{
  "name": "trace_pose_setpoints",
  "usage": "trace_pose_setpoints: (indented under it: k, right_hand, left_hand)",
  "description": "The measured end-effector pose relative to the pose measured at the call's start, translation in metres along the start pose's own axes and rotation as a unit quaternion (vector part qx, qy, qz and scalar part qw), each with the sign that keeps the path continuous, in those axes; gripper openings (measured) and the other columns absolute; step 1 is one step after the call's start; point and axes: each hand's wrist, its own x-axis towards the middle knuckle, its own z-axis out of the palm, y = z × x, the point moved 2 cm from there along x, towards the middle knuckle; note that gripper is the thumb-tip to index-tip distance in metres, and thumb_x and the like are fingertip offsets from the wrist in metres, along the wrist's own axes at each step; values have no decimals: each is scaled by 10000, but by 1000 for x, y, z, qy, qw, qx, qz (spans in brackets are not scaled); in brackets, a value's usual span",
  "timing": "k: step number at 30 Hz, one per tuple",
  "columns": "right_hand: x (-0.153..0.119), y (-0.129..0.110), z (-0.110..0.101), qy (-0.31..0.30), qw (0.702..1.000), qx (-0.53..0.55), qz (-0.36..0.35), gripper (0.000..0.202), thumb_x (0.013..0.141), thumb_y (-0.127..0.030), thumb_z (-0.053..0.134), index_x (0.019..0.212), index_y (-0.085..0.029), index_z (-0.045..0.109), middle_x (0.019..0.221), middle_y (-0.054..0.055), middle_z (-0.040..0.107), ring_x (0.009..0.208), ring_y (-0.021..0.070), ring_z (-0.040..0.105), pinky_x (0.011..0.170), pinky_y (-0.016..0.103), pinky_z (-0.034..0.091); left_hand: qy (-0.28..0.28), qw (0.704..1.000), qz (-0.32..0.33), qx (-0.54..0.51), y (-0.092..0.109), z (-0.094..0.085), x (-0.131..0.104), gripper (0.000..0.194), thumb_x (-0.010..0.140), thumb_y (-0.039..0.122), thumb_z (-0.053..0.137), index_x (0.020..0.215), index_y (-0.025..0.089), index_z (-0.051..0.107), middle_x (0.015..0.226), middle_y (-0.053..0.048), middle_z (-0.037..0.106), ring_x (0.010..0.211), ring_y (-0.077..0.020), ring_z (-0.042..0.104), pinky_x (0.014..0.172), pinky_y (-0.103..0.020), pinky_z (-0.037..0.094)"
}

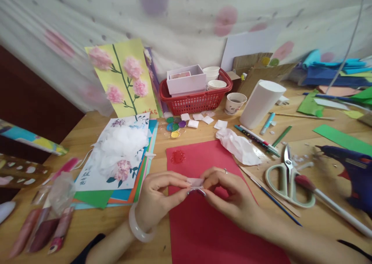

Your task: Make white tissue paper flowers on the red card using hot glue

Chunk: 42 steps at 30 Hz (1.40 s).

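Observation:
My left hand (159,194) and my right hand (232,196) meet above a red sheet of paper (200,233). Between them they pinch a small pale folded piece of paper (194,182), thumbs in front and fingers behind. Fingertips cover its ends, so its full shape is hidden. A patch of wet-looking red paint (178,156) lies at the sheet's upper left. Behind the sheet are several small white squares (193,123) and little pots of coloured paint (174,126). A crumpled white tissue (240,145) rests by the sheet's upper right corner.
To the right lie scissors (286,178), a thin blue brush (276,202), a white-handled brush (337,206) and a glue gun (353,171). A paper roll (261,105), paper cup (235,103) and red basket (192,103) stand behind. Cotton (122,144) covers a floral picture at left.

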Motion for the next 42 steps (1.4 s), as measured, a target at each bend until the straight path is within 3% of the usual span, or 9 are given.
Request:
trace_pose_setpoints:
  k: [4, 7, 13, 17, 21, 28, 34, 38, 42]
  right_hand:
    - [-2, 4, 4, 5, 998, 36, 56, 156, 905, -291, 592, 789, -186, 592, 795, 44, 667, 680, 118, 618, 577, 218, 508]
    - [-4, 8, 6, 26, 994, 52, 93, 139, 890, -313, 616, 833, -195, 567, 790, 31, 667, 674, 115, 637, 571, 208, 520]
    - [-4, 9, 6, 48, 997, 6, 55, 95, 888, -265, 604, 936, -207, 545, 872, 48, 676, 766, 138, 678, 675, 257, 577]
    - [-4, 9, 7, 34, 998, -3, 44, 67, 896, -226, 581, 947, -209, 542, 877, 51, 684, 775, 140, 680, 693, 272, 581]
    - [-5, 9, 7, 19, 998, 21, 51, 62, 906, -236, 575, 947, -207, 539, 879, 49, 685, 773, 141, 682, 693, 271, 579]
    - [-5, 3, 4, 17, 1000, -17, 6, 96, 902, -154, 549, 984, -201, 563, 892, 47, 677, 801, 134, 660, 727, 262, 558]
    - [-4, 2, 2, 25, 998, -54, -1, 168, 898, -108, 514, 1021, -217, 550, 918, 39, 683, 823, 130, 660, 726, 245, 540]
    - [-5, 6, 4, 24, 999, -33, 21, 155, 903, -134, 520, 1025, -226, 552, 943, 34, 676, 848, 132, 655, 755, 253, 533]
    - [-4, 9, 5, 53, 993, -4, 104, 47, 898, -228, 562, 941, -210, 557, 890, 28, 647, 778, 135, 635, 675, 243, 515]
  left_hand:
    - [26, 996, -71, -41, -4, 5, -3, 50, 703, 219, 755, 709, 217, 705, 739, -43, 754, 689, -192, 720, 660, -282, 600]
    - [35, 991, -112, -70, -2, 8, -2, 205, 675, 214, 751, 858, 215, 660, 718, -16, 732, 661, -168, 706, 645, -254, 596]
    - [22, 986, -144, -86, -5, 12, -1, 335, 719, 229, 682, 1051, 188, 663, 788, -27, 700, 728, -152, 683, 697, -247, 582]
    - [-32, 984, -159, -71, -6, 16, -2, 218, 764, 268, 636, 956, 194, 708, 846, -50, 703, 734, -164, 678, 695, -278, 582]
    - [-71, 974, -192, -93, -6, 18, -2, 122, 783, 279, 631, 853, 194, 684, 742, -27, 690, 708, -164, 678, 716, -290, 581]
    - [-45, 953, -231, -189, -16, 21, -5, 269, 747, 272, 711, 982, 170, 632, 904, -55, 712, 815, -173, 696, 781, -307, 573]
    - [-18, 960, -221, -173, -7, 17, -3, 270, 751, 248, 712, 999, 158, 657, 980, -78, 720, 940, -198, 681, 849, -305, 544]
    - [7, 955, -240, -172, -7, 15, -2, 304, 729, 246, 739, 1006, 156, 653, 908, -64, 740, 874, -186, 703, 806, -277, 558]
    - [20, 956, -233, -175, -7, 15, -3, 415, 738, 241, 741, 1120, 153, 604, 872, -64, 763, 809, -176, 726, 775, -262, 574]
